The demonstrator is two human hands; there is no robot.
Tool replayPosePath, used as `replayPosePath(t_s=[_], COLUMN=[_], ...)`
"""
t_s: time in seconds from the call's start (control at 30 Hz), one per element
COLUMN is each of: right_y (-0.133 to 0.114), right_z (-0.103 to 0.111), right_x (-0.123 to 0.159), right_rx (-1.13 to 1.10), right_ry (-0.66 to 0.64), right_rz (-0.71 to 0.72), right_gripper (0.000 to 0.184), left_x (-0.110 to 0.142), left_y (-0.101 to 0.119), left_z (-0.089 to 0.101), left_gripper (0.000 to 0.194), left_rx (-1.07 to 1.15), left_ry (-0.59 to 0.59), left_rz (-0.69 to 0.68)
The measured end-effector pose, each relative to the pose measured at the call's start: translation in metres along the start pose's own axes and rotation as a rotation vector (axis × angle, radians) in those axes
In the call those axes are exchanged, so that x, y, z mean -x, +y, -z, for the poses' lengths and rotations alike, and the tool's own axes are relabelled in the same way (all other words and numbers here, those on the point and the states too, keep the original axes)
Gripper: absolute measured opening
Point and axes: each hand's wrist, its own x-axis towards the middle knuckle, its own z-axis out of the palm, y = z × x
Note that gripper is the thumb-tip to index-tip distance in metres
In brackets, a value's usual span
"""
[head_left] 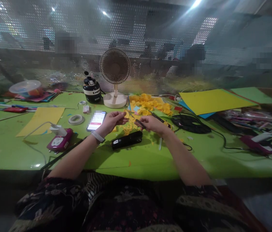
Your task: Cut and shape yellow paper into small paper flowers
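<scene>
My left hand, with a pale band on its wrist, pinches a small yellow paper piece between thumb and fingers. Across from it, my right hand is closed around dark-handled scissors. Their thin blades point up and left, toward the paper; whether they touch it I cannot tell. Yellow paper scraps lie on the green table below the hands. A black stapler-like tool rests in front of them. Just beyond, yellow paper flowers are heaped together.
A white fan and a black bottle stand at the back. Left are a lit phone, a tape roll, yellow paper and a purple power socket. Right are a black cable reel and stacked coloured sheets.
</scene>
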Motion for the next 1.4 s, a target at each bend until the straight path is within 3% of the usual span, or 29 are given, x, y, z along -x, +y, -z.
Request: replayPosePath(t_s=[0.4,1.17,1.4], right_y=[-0.010,-0.014,-0.001], right_z=[-0.002,-0.003,0.006], right_x=[0.005,0.008,-0.001], right_rx=[0.002,0.024,-0.038], right_ry=[0.009,0.024,0.126], right_rz=[-0.026,-0.056,-0.015], right_gripper=[0.060,0.058,0.057], left_x=[-0.003,-0.004,-0.004], left_y=[-0.006,-0.004,-0.001], left_z=[0.004,0.005,0.006], left_gripper=[0.025,0.025,0.020], left_rx=[0.010,0.028,0.019], left_ry=[-0.039,0.019,0.045], left_rz=[-0.002,0.017,0.011])
